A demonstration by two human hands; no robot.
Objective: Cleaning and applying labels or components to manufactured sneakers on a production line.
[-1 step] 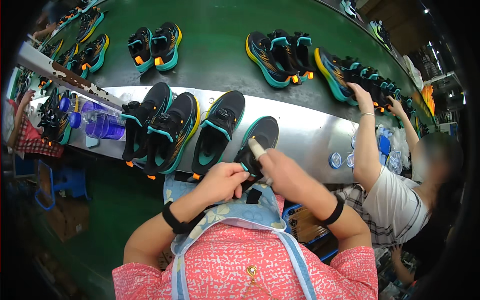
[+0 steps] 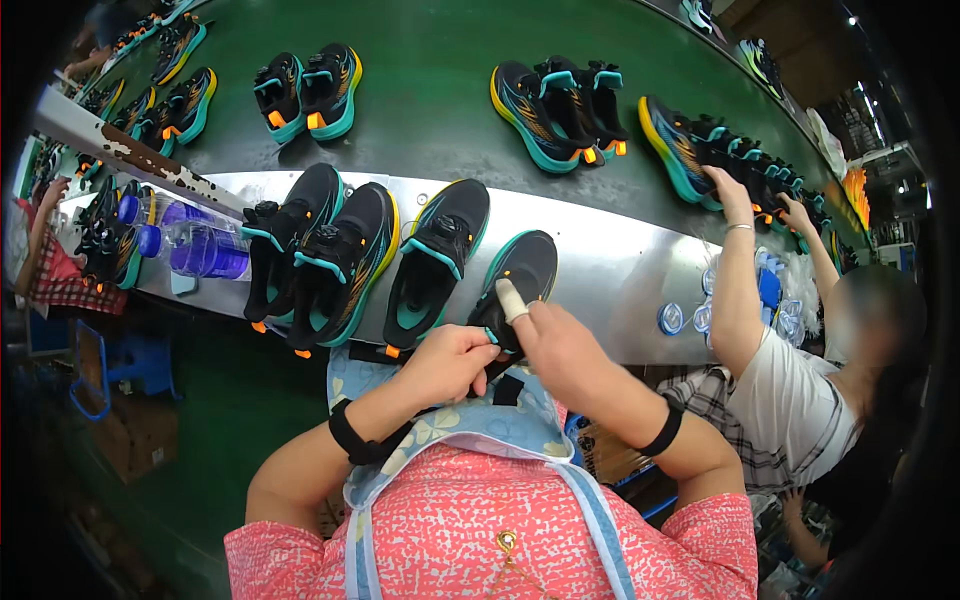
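Observation:
A black sneaker (image 2: pixel 527 262) with a teal sole edge sits toe-away on the metal ledge, right in front of me. My left hand (image 2: pixel 450 362) pinches the teal-edged collar or tongue at its near end, fingers closed. Over the same shoe's upper lies my right hand (image 2: pixel 560 345), its index finger in a whitish finger cover and pressed to the lacing area. The right hand's other fingers curl in and are partly hidden. Just left stands another black sneaker (image 2: pixel 437 250) with a dial on its tongue and an orange heel tab.
Two more sneakers (image 2: pixel 345 270) stand further left, beside purple-tinted bottles (image 2: pixel 205 250). Beyond the metal ledge (image 2: pixel 610 270) a green belt (image 2: pixel 430 110) carries several matching shoes. On the right, a co-worker's arms (image 2: pixel 735 270) reach to a shoe row, near blue-rimmed round items (image 2: pixel 671 319).
My right hand has shifted slightly left on the shoe. The co-worker's hand and the row of shoes have moved a little to the right. My left hand stays put.

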